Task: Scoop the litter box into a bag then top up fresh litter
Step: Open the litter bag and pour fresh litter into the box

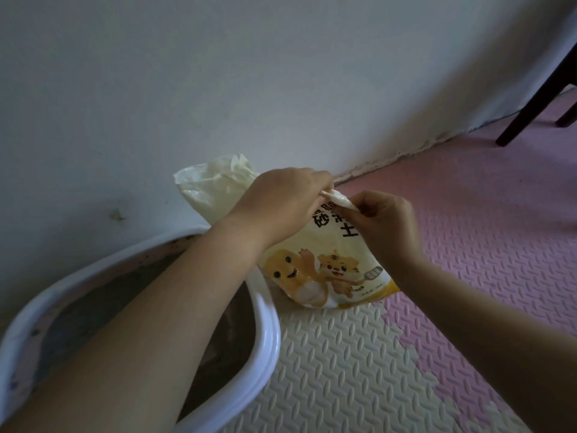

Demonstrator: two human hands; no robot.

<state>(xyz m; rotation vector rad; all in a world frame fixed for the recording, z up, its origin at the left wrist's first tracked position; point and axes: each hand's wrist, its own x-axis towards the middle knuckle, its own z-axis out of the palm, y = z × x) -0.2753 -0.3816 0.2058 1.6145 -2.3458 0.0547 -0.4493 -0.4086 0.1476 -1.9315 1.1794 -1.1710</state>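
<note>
A yellow and white litter bag (324, 270) with cartoon animals printed on it stands on the floor mat by the wall. My left hand (281, 201) and my right hand (384, 226) both pinch its top edge between thumb and fingers. The white litter box (265, 332) sits at the lower left with dark grey litter inside; my left forearm crosses over it. Behind my left hand a pale crumpled plastic bag (215, 182) leans against the wall.
A white wall runs behind the bags. The floor is covered in cream (337, 370) and pink (487, 232) foam mats. Dark chair legs (537, 98) stand at the upper right.
</note>
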